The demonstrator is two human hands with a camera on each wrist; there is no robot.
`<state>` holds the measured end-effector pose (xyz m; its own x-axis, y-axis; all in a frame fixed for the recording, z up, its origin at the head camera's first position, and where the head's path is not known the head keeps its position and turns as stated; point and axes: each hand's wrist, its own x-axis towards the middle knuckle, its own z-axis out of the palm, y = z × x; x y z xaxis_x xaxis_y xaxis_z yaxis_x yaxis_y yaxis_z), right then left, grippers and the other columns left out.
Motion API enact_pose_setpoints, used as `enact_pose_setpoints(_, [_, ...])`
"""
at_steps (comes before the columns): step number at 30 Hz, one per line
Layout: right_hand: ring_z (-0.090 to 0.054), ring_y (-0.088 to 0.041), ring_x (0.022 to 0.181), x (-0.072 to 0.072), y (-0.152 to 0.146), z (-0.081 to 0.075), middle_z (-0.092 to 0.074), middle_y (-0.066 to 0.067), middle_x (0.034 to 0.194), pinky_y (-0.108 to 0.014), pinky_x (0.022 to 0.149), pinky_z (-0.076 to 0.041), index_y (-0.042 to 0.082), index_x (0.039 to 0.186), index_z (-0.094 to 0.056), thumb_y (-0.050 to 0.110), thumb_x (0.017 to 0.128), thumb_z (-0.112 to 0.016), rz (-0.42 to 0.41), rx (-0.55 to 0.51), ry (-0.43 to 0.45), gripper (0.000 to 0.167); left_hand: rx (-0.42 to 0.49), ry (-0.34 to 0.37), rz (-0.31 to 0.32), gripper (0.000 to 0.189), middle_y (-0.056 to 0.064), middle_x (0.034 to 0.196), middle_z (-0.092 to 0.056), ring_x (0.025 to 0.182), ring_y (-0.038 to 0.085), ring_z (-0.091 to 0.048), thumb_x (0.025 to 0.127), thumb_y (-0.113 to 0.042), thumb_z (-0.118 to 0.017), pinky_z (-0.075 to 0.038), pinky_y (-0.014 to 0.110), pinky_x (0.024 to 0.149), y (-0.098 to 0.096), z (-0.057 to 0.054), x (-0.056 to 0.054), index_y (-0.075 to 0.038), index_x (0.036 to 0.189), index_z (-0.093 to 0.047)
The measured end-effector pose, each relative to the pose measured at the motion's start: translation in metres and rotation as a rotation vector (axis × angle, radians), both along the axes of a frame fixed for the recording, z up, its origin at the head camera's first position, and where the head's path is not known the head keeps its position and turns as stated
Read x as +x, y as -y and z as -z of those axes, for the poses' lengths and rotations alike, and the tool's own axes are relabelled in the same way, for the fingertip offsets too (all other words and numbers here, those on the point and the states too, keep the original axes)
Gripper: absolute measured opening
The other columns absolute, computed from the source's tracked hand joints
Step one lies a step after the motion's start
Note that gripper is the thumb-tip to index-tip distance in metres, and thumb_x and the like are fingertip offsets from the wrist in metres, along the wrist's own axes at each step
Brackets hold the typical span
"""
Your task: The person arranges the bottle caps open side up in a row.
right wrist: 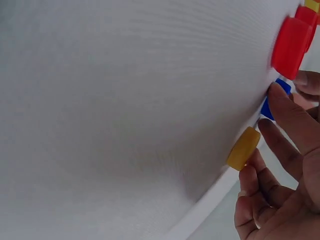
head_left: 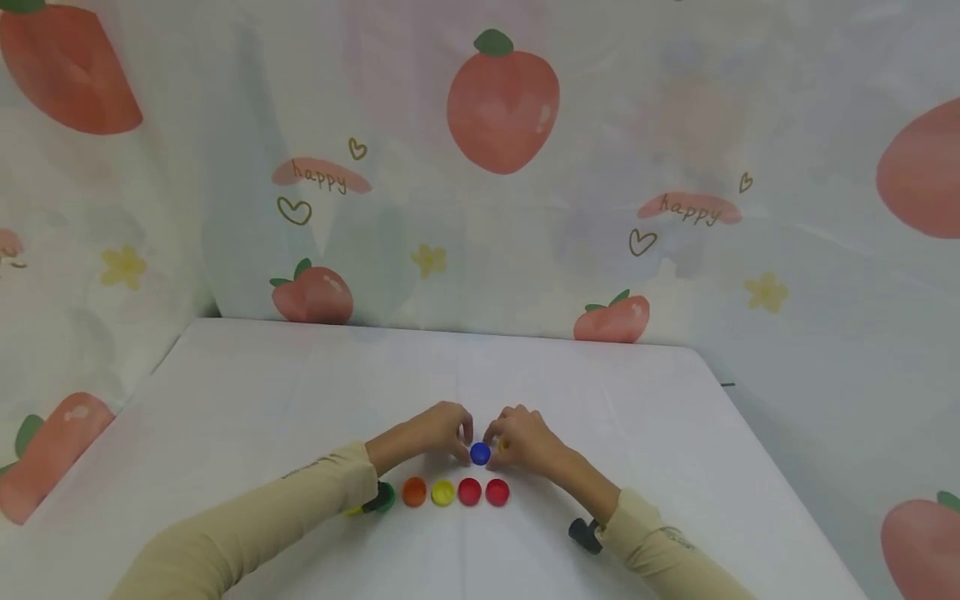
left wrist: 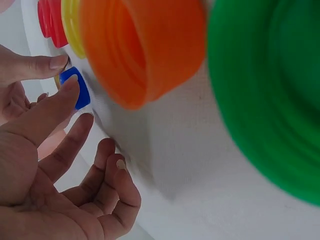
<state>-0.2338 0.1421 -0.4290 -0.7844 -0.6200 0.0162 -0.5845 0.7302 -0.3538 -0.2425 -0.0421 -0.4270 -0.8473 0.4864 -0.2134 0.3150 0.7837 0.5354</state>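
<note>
A small blue bottle cap (head_left: 480,453) sits between the two hands over the white table. My left hand (head_left: 442,427) comes to it from the left; in the left wrist view its thumb overlaps the blue cap (left wrist: 82,89) and the index fingertip is at the lower edge. From the right, my right hand (head_left: 529,440) holds the same cap between thumb and index finger. Beside it, under the right hand, is a dark yellow cap (right wrist: 243,148), with the other fingers curled close behind.
Nearer me runs a row of larger caps: green (head_left: 386,497), orange (head_left: 414,492), yellow (head_left: 443,492) and two red, the left red cap (head_left: 469,492) and the right red cap (head_left: 497,492). Another yellow piece (head_left: 353,511) is partly hidden by the left sleeve. A printed curtain (head_left: 525,250) stands behind the table.
</note>
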Motion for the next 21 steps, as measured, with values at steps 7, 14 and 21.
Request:
enact_pose_setpoints(7, [-0.052,-0.018,0.086,-0.002,0.0,0.002,-0.062,-0.002,0.087,-0.035,0.069,-0.037,0.011,0.101,-0.071,0.021,0.075,-0.08,-0.018,0.022,0.003,0.029,-0.003,0.002,-0.032,0.018,-0.004,0.078,-0.056,0.072,0.011,-0.052,0.074,-0.017,-0.081,-0.046,0.022,0.066,-0.004,0.0,0.002,-0.01,0.084,-0.068])
enact_pose_setpoints(14, [-0.05,-0.015,0.083,-0.004,0.002,0.002,-0.06,0.001,0.084,-0.034,0.069,-0.035,0.011,0.099,-0.072,0.023,0.077,-0.079,-0.035,0.004,0.018,0.026,0.042,0.017,-0.019,0.017,-0.003,0.076,-0.058,0.07,0.011,-0.054,0.076,-0.017,-0.079,-0.047,0.022,0.062,0.001,0.004,-0.002,-0.009,0.087,-0.07])
enact_pose_setpoints(21, [-0.051,-0.018,0.086,-0.005,0.004,-0.003,-0.062,0.0,0.089,-0.04,0.075,-0.04,0.011,0.1,-0.07,0.021,0.078,-0.078,0.013,-0.044,0.013,0.026,0.171,0.081,-0.025,0.023,-0.002,0.079,-0.064,0.069,0.013,-0.059,0.085,-0.026,-0.071,-0.049,0.025,0.062,0.015,-0.001,-0.006,-0.006,0.096,-0.07])
